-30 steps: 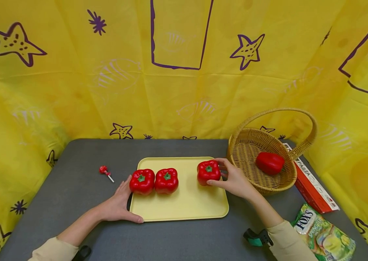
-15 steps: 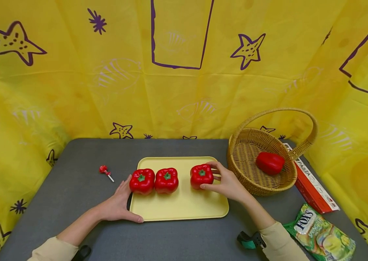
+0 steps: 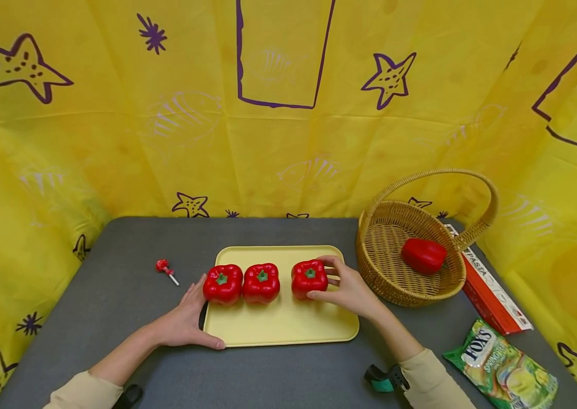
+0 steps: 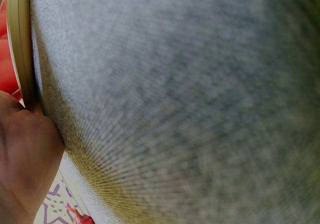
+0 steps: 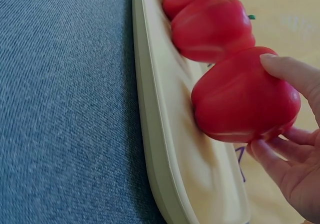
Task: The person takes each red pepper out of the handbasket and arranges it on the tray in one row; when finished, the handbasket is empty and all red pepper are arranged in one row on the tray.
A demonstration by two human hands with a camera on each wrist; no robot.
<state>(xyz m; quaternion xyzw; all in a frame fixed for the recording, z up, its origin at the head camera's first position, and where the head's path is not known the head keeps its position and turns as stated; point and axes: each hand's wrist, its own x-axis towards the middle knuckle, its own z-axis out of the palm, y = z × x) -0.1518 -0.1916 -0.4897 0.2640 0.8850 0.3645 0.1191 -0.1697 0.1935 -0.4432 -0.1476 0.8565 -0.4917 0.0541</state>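
Three red bell peppers with green stems line up over a pale yellow tray (image 3: 283,326). The left bell pepper (image 3: 223,284) and the middle bell pepper (image 3: 261,283) stand side by side on it. My right hand (image 3: 345,289) grips the third bell pepper (image 3: 310,279) from its right side, thumb in front and fingers behind. In the right wrist view this pepper (image 5: 242,97) is low over the tray; whether it touches is unclear. My left hand (image 3: 186,318) lies spread along the tray's left edge, its thumb at the near-left corner and its fingertips beside the left pepper.
A wicker basket (image 3: 382,267) with a tall handle stands to the right, holding a red pepper-like object (image 3: 423,255). Beyond it lies a red pasta box (image 3: 493,289), with a green Fox's candy bag (image 3: 505,363) nearer. A red lollipop (image 3: 165,270) lies left of the tray.
My right hand has moved left with its bell pepper, narrowing the gap to the middle one. The left hand, tray and other two peppers have stayed put.
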